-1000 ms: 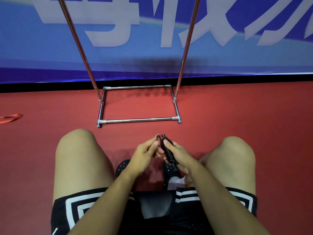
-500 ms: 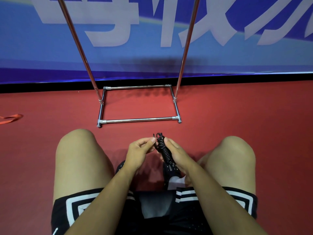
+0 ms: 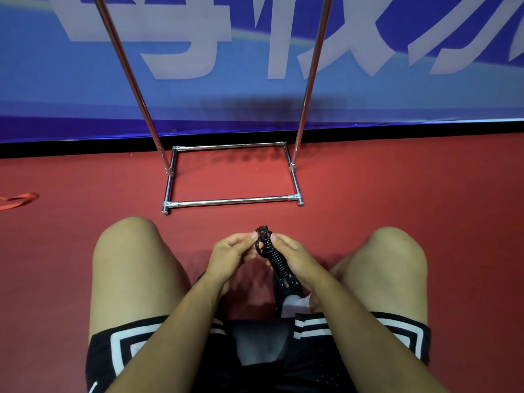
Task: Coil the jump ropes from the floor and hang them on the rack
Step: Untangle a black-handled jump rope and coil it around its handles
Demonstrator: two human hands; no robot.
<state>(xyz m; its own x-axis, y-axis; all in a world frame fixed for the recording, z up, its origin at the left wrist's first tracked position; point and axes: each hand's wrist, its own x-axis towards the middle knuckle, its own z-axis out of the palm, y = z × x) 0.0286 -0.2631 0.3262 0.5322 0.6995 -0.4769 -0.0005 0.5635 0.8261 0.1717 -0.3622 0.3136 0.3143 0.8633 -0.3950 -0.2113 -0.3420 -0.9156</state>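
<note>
— Between the bare knees, what's held?
— A coiled black jump rope (image 3: 272, 255): right hand (image 3: 295, 258) grips it, left hand (image 3: 230, 255) fingers (image 3: 249, 239) pinch its loop.
— And beyond?
— Red floor (image 3: 397, 188), then the chrome rack (image 3: 232, 200) against a blue banner (image 3: 71, 80).

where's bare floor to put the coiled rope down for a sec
Bare red floor lies right of the rack base, and between that base's front bar and the knees. Inside the base frame is bare too. It is crowded between the legs, where both hands hold the jump rope. A red strap lies far left.
</note>
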